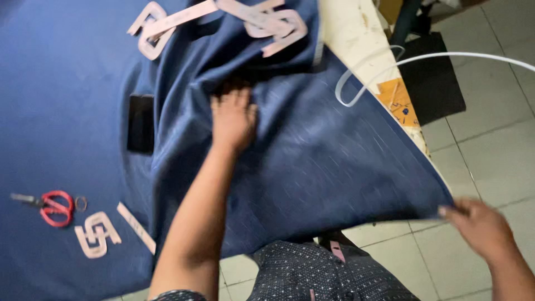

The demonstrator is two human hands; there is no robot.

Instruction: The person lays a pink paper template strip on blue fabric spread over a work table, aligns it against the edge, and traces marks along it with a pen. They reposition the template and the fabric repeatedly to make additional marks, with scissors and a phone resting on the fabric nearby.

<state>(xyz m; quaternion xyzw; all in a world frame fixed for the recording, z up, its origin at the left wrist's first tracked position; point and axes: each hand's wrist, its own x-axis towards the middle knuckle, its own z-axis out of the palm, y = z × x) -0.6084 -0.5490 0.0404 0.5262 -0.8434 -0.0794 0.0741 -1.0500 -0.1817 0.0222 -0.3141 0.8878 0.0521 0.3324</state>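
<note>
A large sheet of dark blue fabric (323,161) lies over the table and hangs off its right edge. My left hand (233,118) presses flat on the fabric near its middle, fingers spread toward a dark fold. My right hand (478,223) pinches the fabric's lower right corner out past the table edge, pulling it taut over the tiled floor.
Pink paper pattern pieces (262,19) lie at the top, with another pattern piece (97,234) and a pattern strip at lower left. Red-handled scissors (53,207) and a small ring sit at the left. A black phone (140,124) lies on the cloth. A white tube (401,64) loops over the table's right edge.
</note>
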